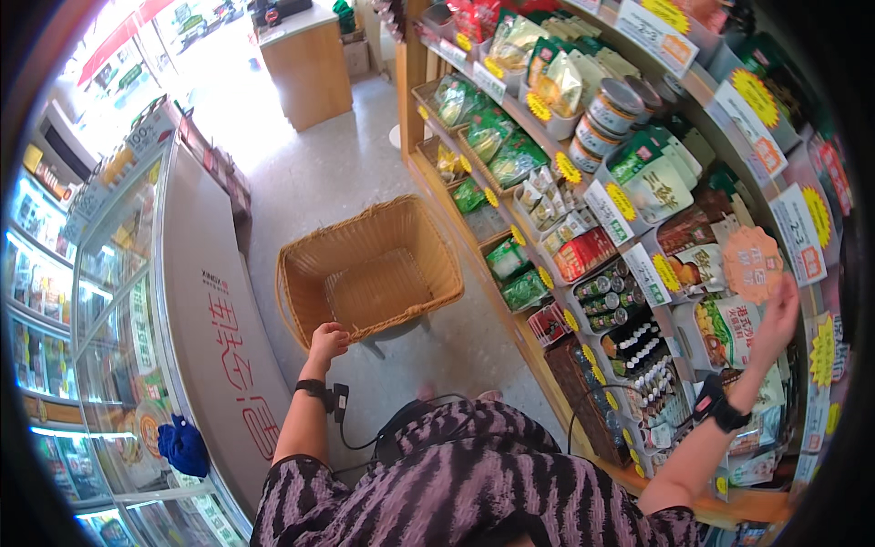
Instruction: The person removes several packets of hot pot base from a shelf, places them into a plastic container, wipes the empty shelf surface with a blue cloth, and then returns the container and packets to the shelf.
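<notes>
My left hand (331, 342) has its fingers curled at the near left rim of a large, empty woven basket (294, 253); whether they grip the rim is not plain. The basket rests on a low stand whose legs show beneath it. On the right, my right hand (779, 308) is raised before the shelves, its fingers at the lower edge of a round, scalloped orange shelf sign (752, 264); I cannot tell if they pinch it. Behind and below that hand are packaged foods (724, 331) in clear bins. Both wrists wear black bands with cables near them.
Wooden shelves (526, 349) with bins, cans (615, 106), bottles and price tags curve along the right. A chest freezer (205, 273) with a blue cloth (182, 446) on its edge stands at left. A wooden counter (307, 75) stands ahead, near the bright doorway.
</notes>
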### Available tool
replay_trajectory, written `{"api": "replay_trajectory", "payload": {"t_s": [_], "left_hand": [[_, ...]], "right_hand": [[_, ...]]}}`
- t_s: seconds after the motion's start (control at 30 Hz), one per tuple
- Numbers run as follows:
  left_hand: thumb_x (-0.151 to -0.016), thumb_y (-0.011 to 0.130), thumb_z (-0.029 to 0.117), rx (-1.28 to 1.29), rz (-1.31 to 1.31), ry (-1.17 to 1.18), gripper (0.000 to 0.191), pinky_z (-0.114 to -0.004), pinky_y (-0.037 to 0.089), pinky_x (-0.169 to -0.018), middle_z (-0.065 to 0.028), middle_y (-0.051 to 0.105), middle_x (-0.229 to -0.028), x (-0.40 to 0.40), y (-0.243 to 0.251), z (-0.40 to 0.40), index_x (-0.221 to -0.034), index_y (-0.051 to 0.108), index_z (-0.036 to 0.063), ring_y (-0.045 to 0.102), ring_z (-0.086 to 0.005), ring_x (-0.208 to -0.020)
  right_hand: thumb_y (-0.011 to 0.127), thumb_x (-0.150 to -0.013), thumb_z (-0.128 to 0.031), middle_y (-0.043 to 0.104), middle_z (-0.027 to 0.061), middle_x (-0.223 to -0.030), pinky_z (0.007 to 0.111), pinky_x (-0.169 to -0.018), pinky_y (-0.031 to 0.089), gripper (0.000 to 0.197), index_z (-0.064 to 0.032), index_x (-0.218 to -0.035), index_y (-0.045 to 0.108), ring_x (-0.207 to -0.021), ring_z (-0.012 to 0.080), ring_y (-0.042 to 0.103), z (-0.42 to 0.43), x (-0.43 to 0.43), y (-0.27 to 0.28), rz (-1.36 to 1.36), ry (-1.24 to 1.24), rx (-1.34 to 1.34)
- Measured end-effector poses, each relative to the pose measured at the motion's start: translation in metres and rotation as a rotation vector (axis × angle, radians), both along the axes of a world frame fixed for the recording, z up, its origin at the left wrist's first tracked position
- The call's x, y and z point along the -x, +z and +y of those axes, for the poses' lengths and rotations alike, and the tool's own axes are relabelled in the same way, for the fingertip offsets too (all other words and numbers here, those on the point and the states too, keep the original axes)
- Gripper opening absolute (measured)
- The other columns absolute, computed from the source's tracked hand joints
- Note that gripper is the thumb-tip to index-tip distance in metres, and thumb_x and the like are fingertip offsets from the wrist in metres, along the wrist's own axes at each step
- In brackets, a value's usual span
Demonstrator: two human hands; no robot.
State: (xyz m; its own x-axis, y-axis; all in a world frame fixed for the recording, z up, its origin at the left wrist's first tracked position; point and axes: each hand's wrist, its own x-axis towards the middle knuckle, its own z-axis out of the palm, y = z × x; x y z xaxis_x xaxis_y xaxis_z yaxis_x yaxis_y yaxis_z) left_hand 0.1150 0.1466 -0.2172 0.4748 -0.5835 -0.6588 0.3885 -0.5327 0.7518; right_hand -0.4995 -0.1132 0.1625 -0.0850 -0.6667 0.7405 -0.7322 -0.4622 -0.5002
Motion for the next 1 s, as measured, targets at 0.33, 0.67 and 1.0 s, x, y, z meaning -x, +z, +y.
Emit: {"api": "replay_trajectory", "payload": {"t_s": [0.33,0.67,1.0], "left_hand": [[-0.072,0.059,0.005,-0.123,-0.174,0.148,0.023,-0.028,0.046,-0.047,-0.0091,0.060,-0.073,-0.012,-0.058,0.003,-0.095,0.056,0.0012,0.058,-0.0163,-0.056],[-0.078,0.053,0.006,0.224,-0.254,0.091,0.005,-0.023,0.033,-0.049,0.0001,0.048,-0.073,-0.033,-0.073,-0.011,-0.079,0.055,0.0014,0.041,-0.0092,-0.060],[-0.083,0.059,0.013,0.527,-0.357,-0.194,0.014,-0.027,0.044,-0.056,-0.0054,0.054,-0.077,0.036,0.071,-0.146,-0.088,0.052,0.0021,0.049,-0.0141,-0.066]], "right_hand": [[0.054,-0.085,-0.011,0.060,0.0104,-0.097,0.029,-0.074,0.046,0.024,-0.0001,-0.107,0.055,-0.084,0.0173,0.056,0.035,-0.070,-0.111,0.171,0.085,-0.626],[0.057,-0.082,-0.008,0.061,0.0125,-0.091,0.031,-0.068,0.049,0.023,-0.0015,-0.104,0.053,-0.075,0.0209,0.061,0.068,-0.018,-0.062,0.122,-0.104,-0.361],[0.057,-0.081,-0.006,0.053,0.0121,-0.113,0.030,-0.071,0.050,0.035,-0.0033,-0.115,0.048,-0.097,0.0224,0.055,0.117,0.066,0.058,0.105,-0.337,0.060]]}}
